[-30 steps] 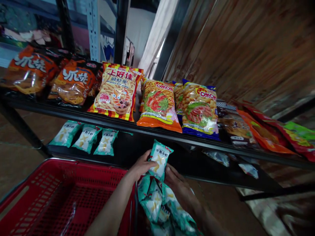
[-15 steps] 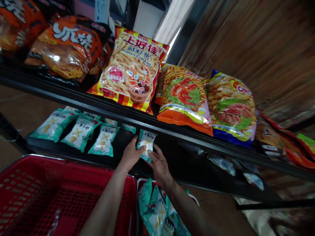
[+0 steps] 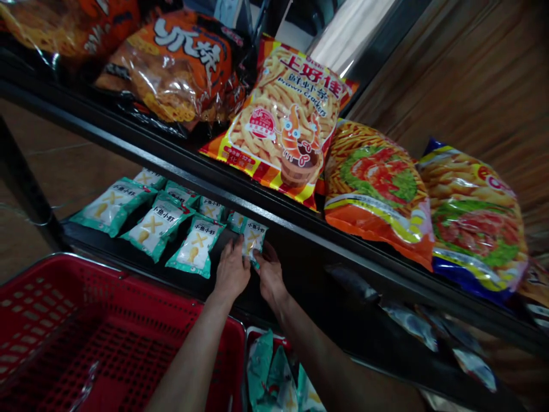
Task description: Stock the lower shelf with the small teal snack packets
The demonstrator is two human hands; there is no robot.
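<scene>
A small teal-and-white snack bag [image 3: 254, 236] leans upright on the lower shelf, its front turned towards me. My left hand [image 3: 233, 270] is closed against its left edge, fingers pointing into the shelf. On the other edge my right hand [image 3: 270, 274] pinches the lower right corner, the thumb in front and the other fingers partly behind the bag. Just behind is another teal bag [image 3: 235, 221], mostly covered. To the left stand matching bags in rows, the nearest teal bag [image 3: 196, 245] a short gap from my left hand.
The upper shelf's black edge [image 3: 171, 178] runs low above my hands. It carries large bags, among them prawn crackers [image 3: 287, 123]. A red basket [image 3: 120, 286] stands below left, beside a container of teal bags [image 3: 278, 380]. Silvery packets [image 3: 409, 325] lie farther right on the lower shelf.
The snack bag has gone deeper onto the lower shelf, closer to the bag behind it. My left thumb has come off its front. The view has shifted left and tilted.
</scene>
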